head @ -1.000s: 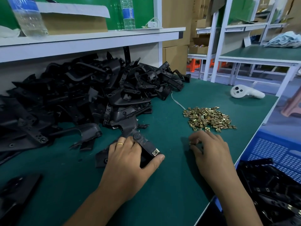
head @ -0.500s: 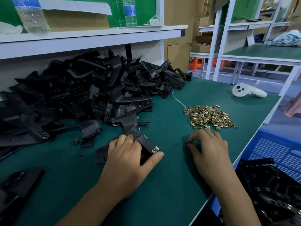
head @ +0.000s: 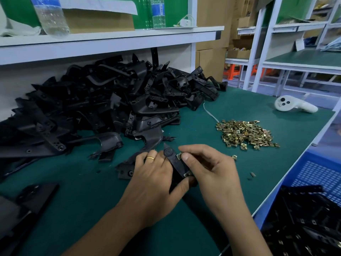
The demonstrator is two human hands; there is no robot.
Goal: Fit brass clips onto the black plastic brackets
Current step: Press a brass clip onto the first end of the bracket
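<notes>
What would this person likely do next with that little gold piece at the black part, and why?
Probably push the brass clip fully onto the edge of the black bracket. The right hand pinches it right against the bracket, just below its round boss, while the left hand grips the bracket steady on the green mat. Another clip already sits at the bracket's near end, so this looks like the second fitting.

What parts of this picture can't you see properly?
- Head view: the bracket is mostly covered by the left hand.
- The clip is half hidden by the right hand; whether it is seated is unclear.
- The crate is cut off by the frame's right edge.
- Single clips in the clip pile are too small.
</notes>
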